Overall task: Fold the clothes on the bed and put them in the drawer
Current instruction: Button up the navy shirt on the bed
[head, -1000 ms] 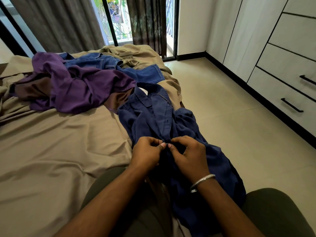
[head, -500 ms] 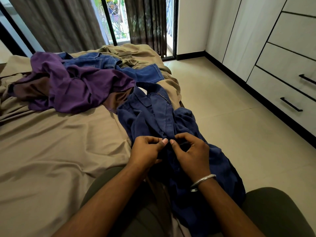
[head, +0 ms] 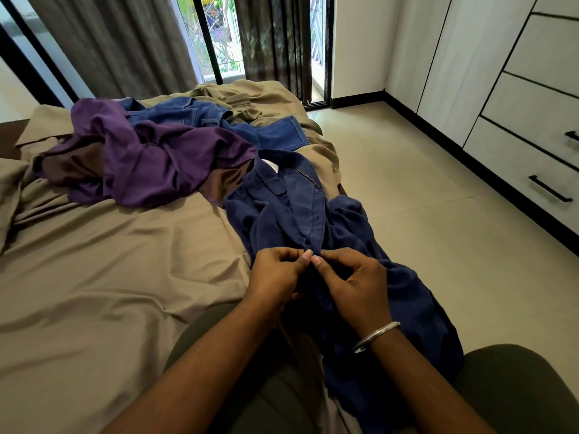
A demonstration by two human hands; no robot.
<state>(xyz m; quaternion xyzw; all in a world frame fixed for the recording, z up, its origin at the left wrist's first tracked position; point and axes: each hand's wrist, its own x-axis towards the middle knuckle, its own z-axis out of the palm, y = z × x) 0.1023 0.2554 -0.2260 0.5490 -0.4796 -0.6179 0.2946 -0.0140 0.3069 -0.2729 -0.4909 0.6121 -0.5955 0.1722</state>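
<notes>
Both hands are sitting a little farther up the shirt front than a second ago, with the fingertips now pinching just at the lower end of the button strip. Left to right across the bed [head: 94, 277], its tan sheet is lying rumpled, and a purple garment [head: 150, 161] is sprawling in a heap at the far side, overlapping a brown piece beneath it. Blue jeans [head: 194, 115] are lying behind and partly under the purple heap, one leg reaching toward the bed's right edge. Nearer, the navy shirt [head: 282, 211] is stretching from the bed over the person's lap, collar pointing away, its right side hanging off the edge above the floor [head: 438, 230]. The left hand [head: 277, 274] is curling its fingers and pinching the shirt's placket; the right hand [head: 357, 283], wearing a metal bangle [head: 376, 336] on the wrist, is pinching the same strip from the other side, thumbs almost touching. At the far right, the wardrobe's drawers [head: 517, 158] are all standing closed, so their contents cannot be seen; a bare stretch of tiled floor is lying between them and the bed.
</notes>
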